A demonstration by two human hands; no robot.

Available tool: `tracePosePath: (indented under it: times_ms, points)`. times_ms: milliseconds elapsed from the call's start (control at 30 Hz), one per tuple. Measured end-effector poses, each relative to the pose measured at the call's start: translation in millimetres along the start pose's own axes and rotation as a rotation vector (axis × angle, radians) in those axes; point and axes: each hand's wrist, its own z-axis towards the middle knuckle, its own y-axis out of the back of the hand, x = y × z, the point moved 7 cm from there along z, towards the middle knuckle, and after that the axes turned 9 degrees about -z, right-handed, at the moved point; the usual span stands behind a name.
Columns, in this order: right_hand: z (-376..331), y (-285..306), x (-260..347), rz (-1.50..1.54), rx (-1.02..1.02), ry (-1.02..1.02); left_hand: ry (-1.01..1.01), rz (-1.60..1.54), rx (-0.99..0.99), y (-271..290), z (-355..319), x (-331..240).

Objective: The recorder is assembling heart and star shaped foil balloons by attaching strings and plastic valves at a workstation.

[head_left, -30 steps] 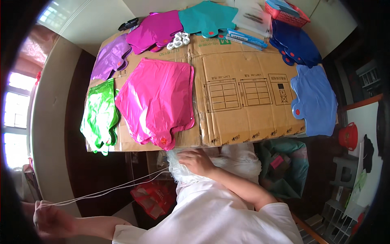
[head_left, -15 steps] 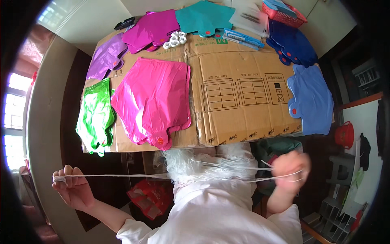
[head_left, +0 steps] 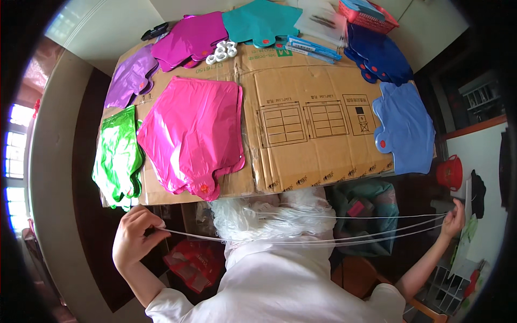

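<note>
White strings (head_left: 366,218) between hands (head_left: 134,234) (head_left: 455,218) wide apart

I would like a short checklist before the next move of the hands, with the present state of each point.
1. Left hand gripping white strands: ok.
2. Right hand gripping strands: ok.
3. Strands drawn nearly straight: ok.
4. Loose white bundle tidy: not ok, threads jumbled.
5. Left hand free of green foil sheets: cannot tell, edges nearly meet.
</note>
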Motion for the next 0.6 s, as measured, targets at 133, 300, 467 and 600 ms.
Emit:
tracePosePath:
  times_ms: [133,300,467,600]
  points:
    - [-90,-33,-127,-0.204,0.160,-0.324,0.040,0.019,0.040,4,0,22]
    - [-88,-92,-90,-0.386,0.852,-0.433,0.072,-0.155,0.227,-13,-10,23]
    - [-7,-75,116,0.186,0.901,-0.241,-0.080,-0.014,0.236,-67,13,-15]
    - [51,-38,332,1.276,0.689,0.175,-0.273,0.094,0.237,-99,20,-58]
